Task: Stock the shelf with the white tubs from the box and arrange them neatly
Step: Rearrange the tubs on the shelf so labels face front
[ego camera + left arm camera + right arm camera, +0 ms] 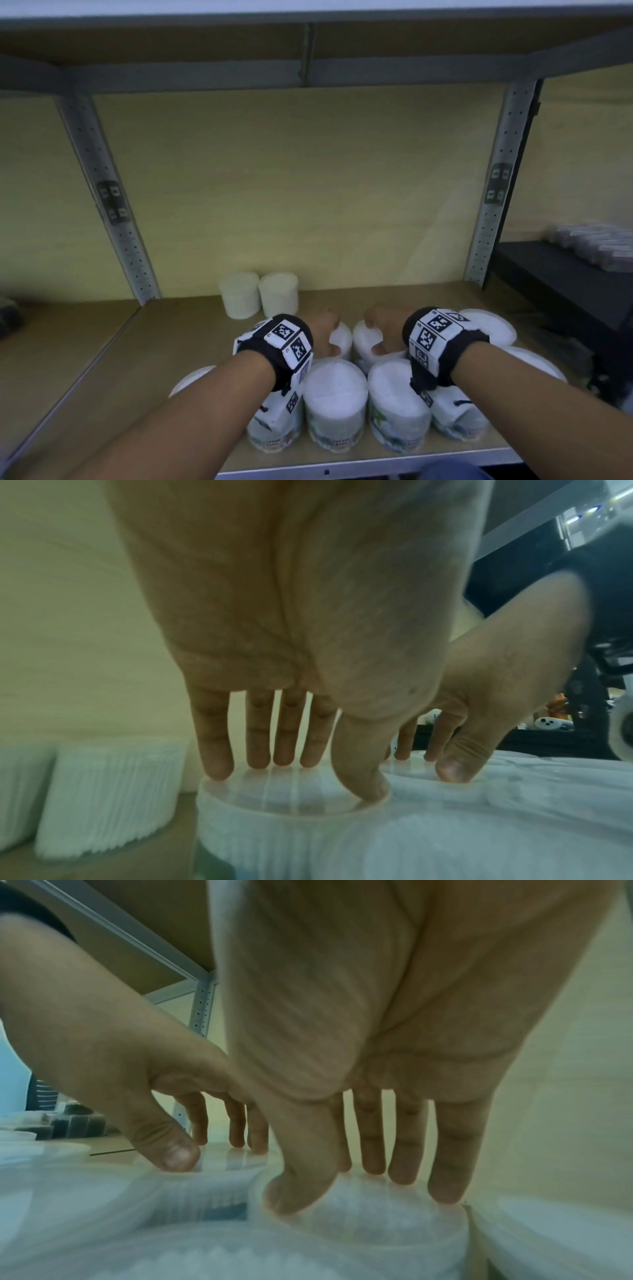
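My left hand [323, 330]: fingers [214, 756] straight and spread, tips set down on the clear lid of one white tub [274, 829], thumb at the near rim; nothing clasped, only pressed from above. My right hand [380, 329]: same posture, fingers [445, 1164] straight and pointing down onto the lid of the neighbouring tub [369, 1221], thumb on its near edge; no curl round anything. The two tubs under my hands stand side by side and appear to touch, in the second row back from the shelf edge. Front row: two tubs in plain view, one [337, 401] and another [399, 404], upright, just beside each other, printed labels facing me; further tubs under each wrist, partly hidden by the wrist bands [284, 346]. Outer tubs: one to the far left [190, 380] behind my forearm, two to the right [493, 325] whose lids alone show. Back of shelf: a pair of tubs [258, 294] upright against the rear panel, touching one another, well apart from the main cluster and to its left. Contents of all tubs: white, ribbed through the clear walls. Support: the wooden shelf board [144, 349], grey metal front edge, perforated grey uprights [102, 192] at left and right, pale yellow backing. To the right, beyond the upright: a dark unit [561, 274] with a row of small blurred packets on top. The box is not in view.
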A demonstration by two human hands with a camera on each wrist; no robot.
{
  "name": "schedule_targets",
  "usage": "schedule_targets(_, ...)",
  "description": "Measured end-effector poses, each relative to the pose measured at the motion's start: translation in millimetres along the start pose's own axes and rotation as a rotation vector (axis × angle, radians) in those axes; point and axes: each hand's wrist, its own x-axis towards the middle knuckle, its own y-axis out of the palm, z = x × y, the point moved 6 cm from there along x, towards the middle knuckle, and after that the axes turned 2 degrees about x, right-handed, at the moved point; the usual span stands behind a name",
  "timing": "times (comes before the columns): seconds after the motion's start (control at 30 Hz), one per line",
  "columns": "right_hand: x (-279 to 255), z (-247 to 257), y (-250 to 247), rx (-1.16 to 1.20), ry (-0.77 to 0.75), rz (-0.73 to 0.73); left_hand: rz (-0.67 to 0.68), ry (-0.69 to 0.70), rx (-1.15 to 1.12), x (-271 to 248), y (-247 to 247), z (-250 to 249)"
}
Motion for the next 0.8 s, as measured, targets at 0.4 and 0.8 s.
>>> schedule_targets(0.4, 31, 5, -28, 0.16, -0.036, -0.094, -0.106, -0.112, -0.106, -4, -35, 67)
schedule_targets(0.8, 121, 67, -77, 0.219, -0.123, -0.22, -0.198, -0.357, -0.134, 4, -47, 199)
